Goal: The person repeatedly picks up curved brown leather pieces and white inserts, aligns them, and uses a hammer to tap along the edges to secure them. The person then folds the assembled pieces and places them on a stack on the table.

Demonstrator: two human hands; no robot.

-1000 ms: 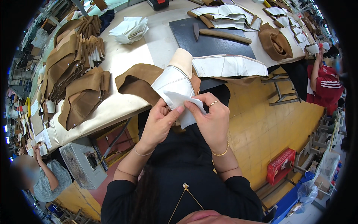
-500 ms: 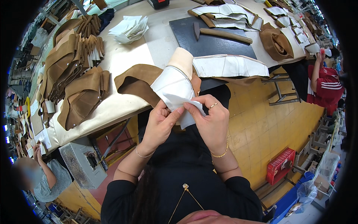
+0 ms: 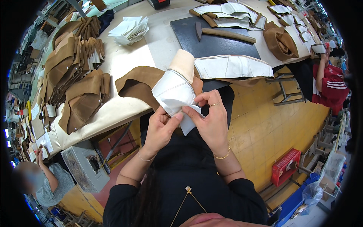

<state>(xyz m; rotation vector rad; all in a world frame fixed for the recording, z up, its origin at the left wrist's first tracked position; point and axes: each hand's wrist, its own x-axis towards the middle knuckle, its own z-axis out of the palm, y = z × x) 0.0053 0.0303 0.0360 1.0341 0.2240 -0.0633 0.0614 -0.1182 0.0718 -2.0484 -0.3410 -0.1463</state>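
Note:
Between my hands is a brown leather shoe upper (image 3: 139,81) with a white lining side (image 3: 172,89) turned up and a cream-coloured part at its far end. A loose white lining patch (image 3: 187,123) lies over its near edge. My left hand (image 3: 160,126) is closed on the upper's near-left edge, thumb on top. With thumb and index finger pinched, my right hand (image 3: 210,117) holds the white patch against the upper. The fingers' undersides are hidden. Just beyond, a long white-lined piece (image 3: 234,67) lies along the table edge.
A hammer (image 3: 227,35) rests on a dark board (image 3: 189,41). White patches (image 3: 129,30) are stacked at the back; brown leather pieces (image 3: 62,72) pile up on the left. One co-worker (image 3: 56,181) is at far left, another (image 3: 331,83) at far right. A red crate (image 3: 285,166) is on the right.
My right hand has shifted slightly left and its fingers have curled more over the patch. The patch's loose corner now hangs a little lower.

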